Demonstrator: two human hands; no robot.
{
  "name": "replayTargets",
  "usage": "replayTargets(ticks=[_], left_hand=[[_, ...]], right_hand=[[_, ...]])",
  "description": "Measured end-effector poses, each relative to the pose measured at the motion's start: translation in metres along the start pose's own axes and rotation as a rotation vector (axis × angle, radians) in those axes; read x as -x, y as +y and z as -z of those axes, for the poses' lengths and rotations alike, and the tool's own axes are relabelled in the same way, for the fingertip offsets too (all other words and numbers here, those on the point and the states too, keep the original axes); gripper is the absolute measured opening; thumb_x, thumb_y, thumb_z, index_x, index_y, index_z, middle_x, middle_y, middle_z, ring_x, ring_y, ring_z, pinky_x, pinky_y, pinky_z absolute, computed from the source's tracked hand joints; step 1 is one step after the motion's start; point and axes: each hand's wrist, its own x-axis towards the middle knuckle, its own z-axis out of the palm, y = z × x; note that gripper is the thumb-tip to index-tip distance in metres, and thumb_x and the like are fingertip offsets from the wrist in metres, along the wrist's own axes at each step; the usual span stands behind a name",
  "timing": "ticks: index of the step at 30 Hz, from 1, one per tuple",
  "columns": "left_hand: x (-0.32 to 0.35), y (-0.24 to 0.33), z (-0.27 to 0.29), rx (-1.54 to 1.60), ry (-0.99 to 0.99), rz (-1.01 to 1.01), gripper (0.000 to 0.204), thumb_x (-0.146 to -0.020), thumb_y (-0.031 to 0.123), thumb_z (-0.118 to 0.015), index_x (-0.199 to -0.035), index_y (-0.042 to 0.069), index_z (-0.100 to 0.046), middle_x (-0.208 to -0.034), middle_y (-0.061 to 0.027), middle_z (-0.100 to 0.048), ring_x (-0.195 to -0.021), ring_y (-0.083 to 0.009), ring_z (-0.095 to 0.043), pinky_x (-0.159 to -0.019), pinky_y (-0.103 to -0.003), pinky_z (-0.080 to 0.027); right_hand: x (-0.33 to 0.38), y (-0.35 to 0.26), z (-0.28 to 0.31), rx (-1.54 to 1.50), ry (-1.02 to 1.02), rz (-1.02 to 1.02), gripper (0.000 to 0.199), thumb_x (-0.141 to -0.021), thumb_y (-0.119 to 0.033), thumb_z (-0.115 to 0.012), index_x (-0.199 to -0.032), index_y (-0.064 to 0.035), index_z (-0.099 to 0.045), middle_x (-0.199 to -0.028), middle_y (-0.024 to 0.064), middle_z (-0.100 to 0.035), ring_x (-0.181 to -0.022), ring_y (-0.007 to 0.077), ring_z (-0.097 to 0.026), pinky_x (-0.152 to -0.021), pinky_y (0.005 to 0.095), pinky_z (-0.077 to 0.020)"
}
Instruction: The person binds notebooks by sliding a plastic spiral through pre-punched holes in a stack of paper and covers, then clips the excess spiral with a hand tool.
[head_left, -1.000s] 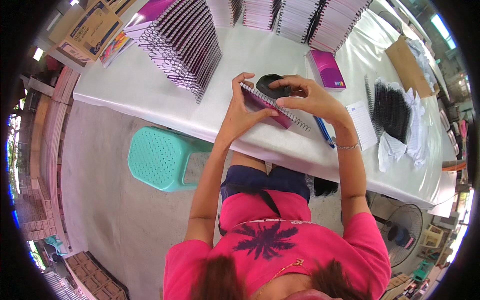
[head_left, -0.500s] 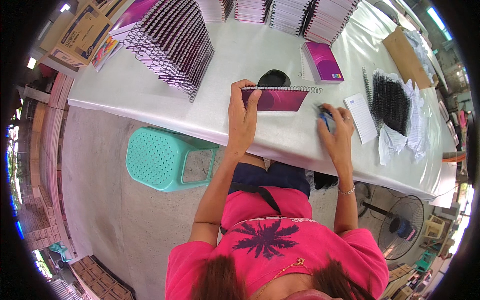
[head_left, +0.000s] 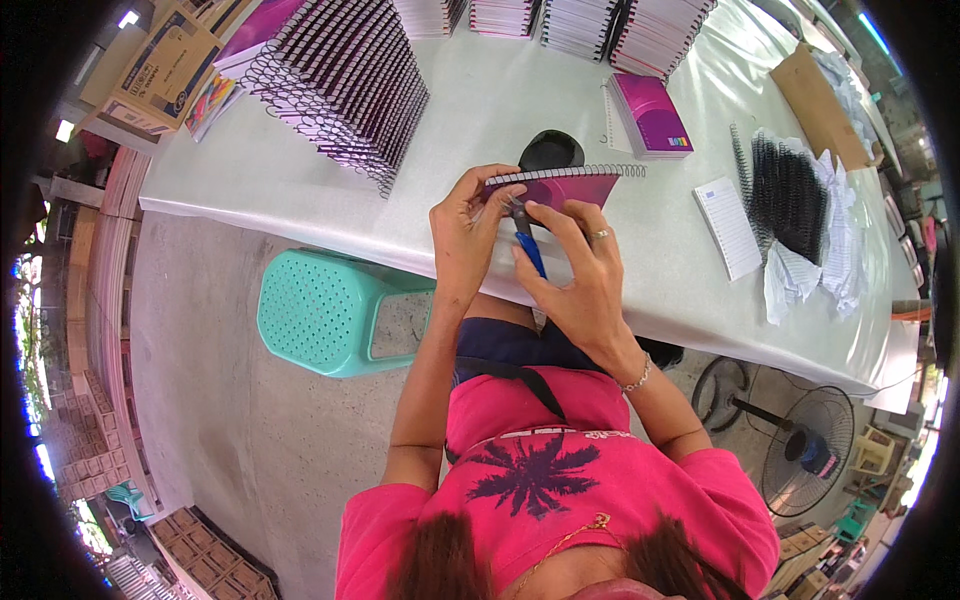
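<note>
Left hand [head_left: 468,232] grips the near-left corner of a purple spiral notebook [head_left: 560,186], fingers curled around its edge — notebook sits tilted at the front of the white surface [head_left: 520,110], coil side up. Right hand [head_left: 575,268] pinches a blue-handled tool [head_left: 527,245], tip at the notebook's left end of the coil. Black round object [head_left: 551,150] just behind. Fanned row of notebooks [head_left: 345,85] far left, loose black coils [head_left: 788,195] right, teal stool [head_left: 325,312] below the surface.

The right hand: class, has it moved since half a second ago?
Yes. The right hand has shifted left along the table, away from the white notepad, and now holds the blue-handled tool against the purple notebook.
</note>
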Motion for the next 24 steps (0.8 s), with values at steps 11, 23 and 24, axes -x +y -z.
replayTargets(ticks=[11, 23, 24], left_hand=[[0.012, 0.001, -0.001, 0.062, 0.02, 0.031, 0.033, -0.089, -0.011, -0.047, -0.116, -0.005, -0.064, -0.101, -0.0148, -0.071, -0.095, -0.0146, -0.067, -0.085, -0.025, -0.053], [0.022, 0.006, -0.008, -0.164, 0.068, -0.124, 0.031, -0.089, -0.011, -0.052, -0.115, -0.002, -0.066, -0.102, -0.0117, -0.073, -0.099, -0.0204, -0.07, -0.086, -0.027, -0.054], [0.021, 0.007, -0.008, -0.169, 0.064, -0.14, 0.031, -0.089, -0.01, -0.052, -0.116, -0.001, -0.066, -0.102, -0.0118, -0.073, -0.098, -0.0185, -0.071, -0.083, -0.027, -0.055]], right_hand=[[0.0, -0.006, -0.011, 0.029, -0.004, 0.0, 0.043, -0.074, -0.015, -0.077, -0.115, -0.0075, -0.066, -0.1, 0.0119, -0.058, -0.087, 0.0286, -0.061, -0.076, 0.0392, -0.0499], [-0.018, 0.012, 0.024, -1.76, -0.581, -0.941, 0.025, -0.099, -0.021, -0.059, -0.115, -0.0028, -0.054, -0.091, 0.0068, -0.062, -0.078, 0.0156, -0.062, -0.07, 0.0289, -0.0517], [-0.019, 0.013, 0.024, -1.743, -0.576, -0.971, 0.021, -0.101, -0.02, -0.052, -0.116, -0.004, -0.052, -0.086, 0.0064, -0.061, -0.073, 0.0149, -0.062, -0.068, 0.0244, -0.0504]])
